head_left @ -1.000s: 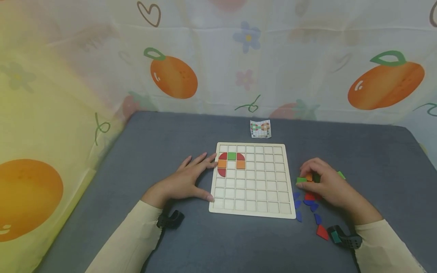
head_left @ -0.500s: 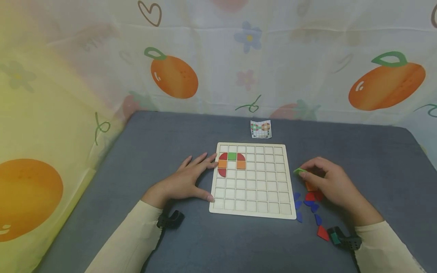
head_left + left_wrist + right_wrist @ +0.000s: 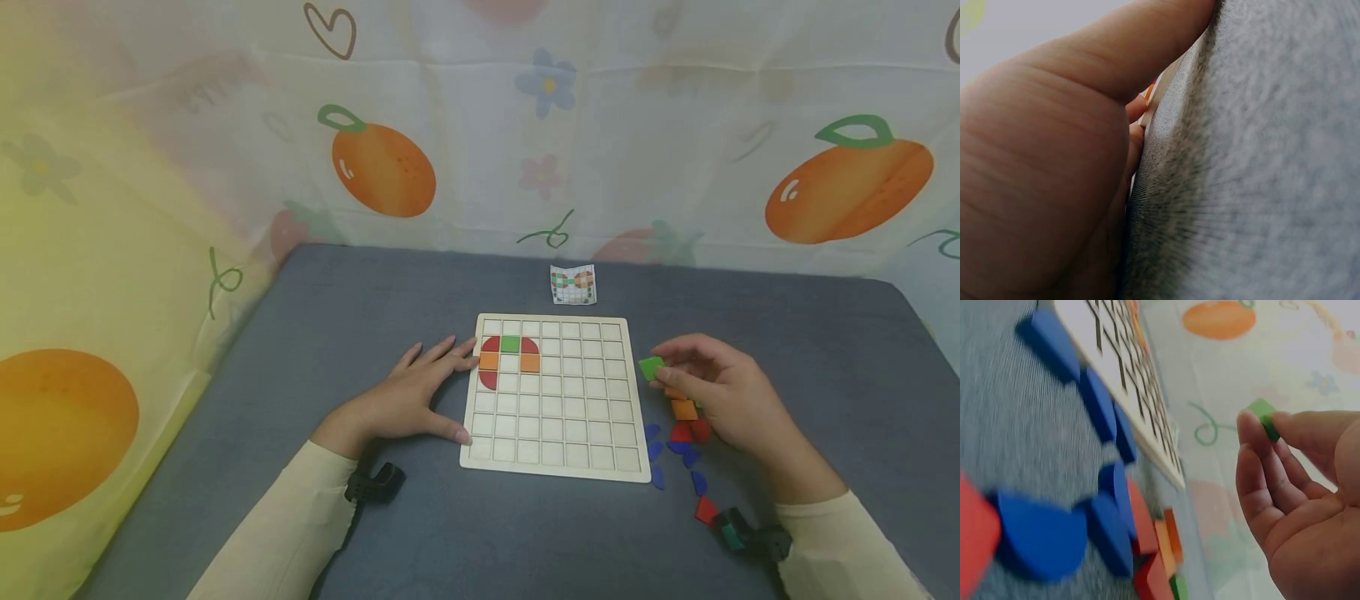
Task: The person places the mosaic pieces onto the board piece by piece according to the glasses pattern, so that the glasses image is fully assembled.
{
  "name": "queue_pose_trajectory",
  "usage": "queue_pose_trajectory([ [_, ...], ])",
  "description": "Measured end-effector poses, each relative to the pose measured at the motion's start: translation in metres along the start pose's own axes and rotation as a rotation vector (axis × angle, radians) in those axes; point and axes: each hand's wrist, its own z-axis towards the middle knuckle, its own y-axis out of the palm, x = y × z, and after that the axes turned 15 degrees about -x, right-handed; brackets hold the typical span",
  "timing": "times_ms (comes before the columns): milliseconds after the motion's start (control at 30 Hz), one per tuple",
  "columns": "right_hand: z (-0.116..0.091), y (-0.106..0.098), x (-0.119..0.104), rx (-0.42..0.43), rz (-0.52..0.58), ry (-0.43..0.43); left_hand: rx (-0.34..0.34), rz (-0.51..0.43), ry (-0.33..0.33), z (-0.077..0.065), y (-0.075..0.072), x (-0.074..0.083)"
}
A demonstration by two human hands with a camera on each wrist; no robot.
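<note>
A pale wooden grid board point(image 3: 551, 429) lies on the grey table. Set in its upper left squares are red rounded pieces point(image 3: 488, 380), orange squares point(image 3: 529, 362) and a green square point(image 3: 510, 343). My left hand point(image 3: 405, 392) rests with spread fingers along the board's left edge, fingertips and thumb right at the rim. Just off the board's right side, my right hand point(image 3: 720, 383) pinches a green square tile point(image 3: 651, 368) between thumb and fingertips. In the right wrist view this tile point(image 3: 1262, 411) shows tilted, clear of the loose pieces.
Loose blue pieces point(image 3: 699, 482), red pieces point(image 3: 706, 509) and orange squares point(image 3: 684, 409) lie right of the board, partly under my right hand. A small printed card point(image 3: 573, 285) with a coloured grid pattern sits behind the board. A fruit-print cloth point(image 3: 660, 100) hangs behind the table.
My right hand has raised the green tile from the loose pieces and turned it, its flat face now showing. It has shifted slightly up and away. My left hand has stayed put.
</note>
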Motion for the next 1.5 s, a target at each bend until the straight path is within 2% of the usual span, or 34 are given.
queue_pose_trajectory([
  [267,0.007,0.014,-0.018,0.002,0.041,-0.056,0.003,-0.007,0.013,0.000,0.000,-0.002],
  [533,0.029,0.029,-0.037,-0.020,0.064,-0.088,0.003,-0.009,0.010,-0.001,0.001,-0.001],
  [800,0.050,0.045,-0.058,-0.051,0.138,-0.036,0.004,-0.008,0.016,-0.002,0.001,0.000],
  [1167,0.086,0.078,-0.064,-0.114,0.309,0.007,-0.005,-0.020,0.005,0.000,-0.001,0.001],
  [1333,0.093,0.097,-0.061,-0.123,0.295,0.053,-0.005,-0.019,0.011,0.000,0.000,0.001],
  [1500,0.095,0.114,-0.051,-0.139,0.191,0.113,0.002,-0.018,0.022,-0.001,-0.001,0.001],
])
